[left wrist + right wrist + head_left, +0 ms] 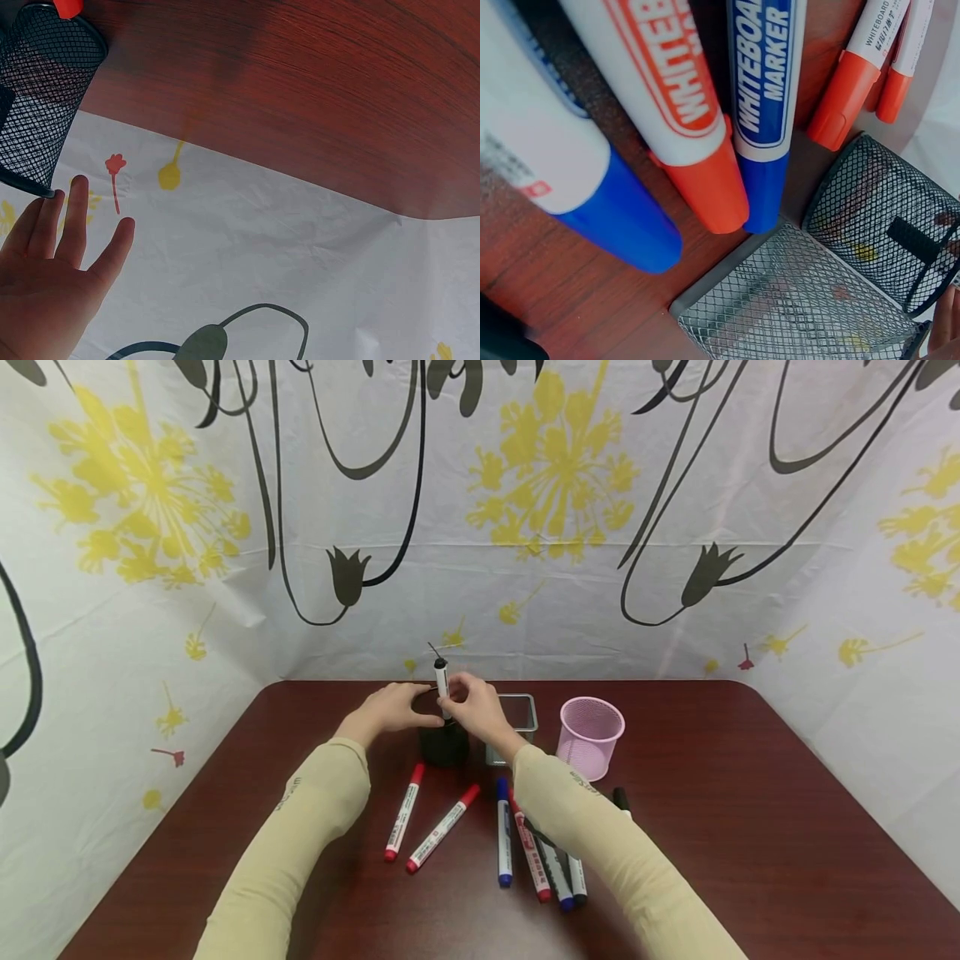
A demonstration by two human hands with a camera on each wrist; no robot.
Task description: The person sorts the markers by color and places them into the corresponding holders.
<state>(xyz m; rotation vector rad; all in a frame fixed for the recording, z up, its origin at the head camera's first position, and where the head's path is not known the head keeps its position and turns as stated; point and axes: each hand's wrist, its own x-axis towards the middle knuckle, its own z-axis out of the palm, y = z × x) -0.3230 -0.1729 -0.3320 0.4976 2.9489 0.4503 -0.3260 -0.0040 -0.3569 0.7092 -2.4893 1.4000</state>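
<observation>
A black mesh pen cup [444, 747] stands towards the back of the table. My right hand [476, 705] pinches a white whiteboard marker [442, 676] with a black end, held upright over the cup's mouth, its lower part overlapping the rim. At the left of that cup is my left hand [390, 708], fingertips right at the rim. In the left wrist view its fingers reach out straight beside the mesh [52, 112]. The right wrist view shows the cup [915, 240] but not the held marker.
Right of the cup are a grey mesh holder [534, 714] and a pink mesh cup [588, 743]. Two red markers [403, 814] [442, 829] lie in front. Under the right sleeve are a blue marker [504, 835], a red one [531, 852] and several others. A printed cloth [450, 568] hangs behind.
</observation>
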